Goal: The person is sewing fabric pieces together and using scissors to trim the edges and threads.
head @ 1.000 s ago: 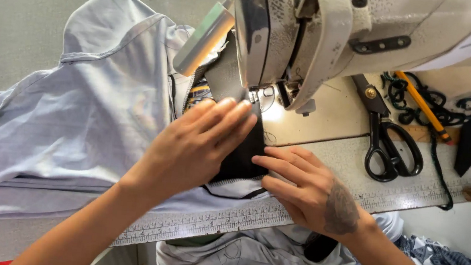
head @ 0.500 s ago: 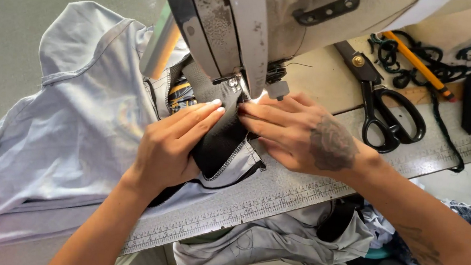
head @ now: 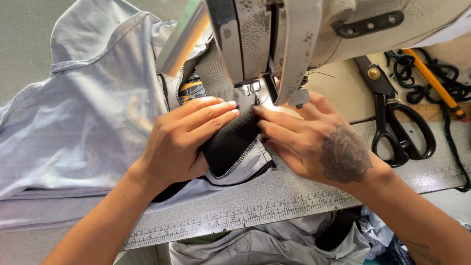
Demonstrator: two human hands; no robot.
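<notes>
Sewing table (head: 298,196), black fabric piece (head: 228,143) pressed flat beneath left hand (head: 182,144), right hand (head: 315,140)

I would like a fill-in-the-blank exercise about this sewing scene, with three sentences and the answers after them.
1. Both hands, the left hand and the right hand, press a ____ fabric piece under the sewing machine.
2. The black-handled ____ lie on the table to the right of the machine.
3. The right hand bears a ____ tattoo on its back.

Missing words: black; scissors; rose
</notes>
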